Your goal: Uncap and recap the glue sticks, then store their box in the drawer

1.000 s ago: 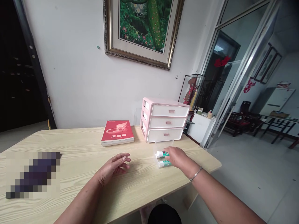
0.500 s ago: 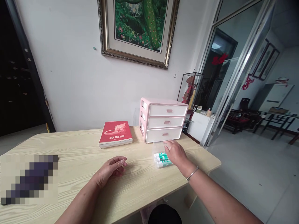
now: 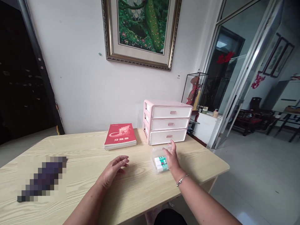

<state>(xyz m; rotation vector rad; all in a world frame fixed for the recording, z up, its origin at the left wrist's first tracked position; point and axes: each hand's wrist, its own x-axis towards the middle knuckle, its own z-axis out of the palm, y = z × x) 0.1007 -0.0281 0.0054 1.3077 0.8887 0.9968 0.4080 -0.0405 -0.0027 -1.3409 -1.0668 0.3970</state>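
Note:
My right hand [image 3: 172, 157] hovers above a clear plastic box [image 3: 153, 152], its thumb and index finger apart, nothing visible between them. Several glue sticks [image 3: 161, 164] with white caps and green labels lie inside the box, their right ends hidden by my hand. Just behind the fingertips stands a pink and white drawer unit [image 3: 170, 124], its three drawers closed. My left hand [image 3: 116, 168] rests on the table to the left of the box, fingers loosely curved and apart, holding nothing.
Two or so stacked books with a red cover [image 3: 120, 135] lie left of the drawer unit on the wooden table [image 3: 86, 165]. A dark pixelated object [image 3: 43, 179] lies at the table's left. The wall with a framed picture is behind.
My right hand has shifted left and turned, its thumb and index finger now spread and pointing toward the drawers. My left hand stays in place. The view has tilted slightly.

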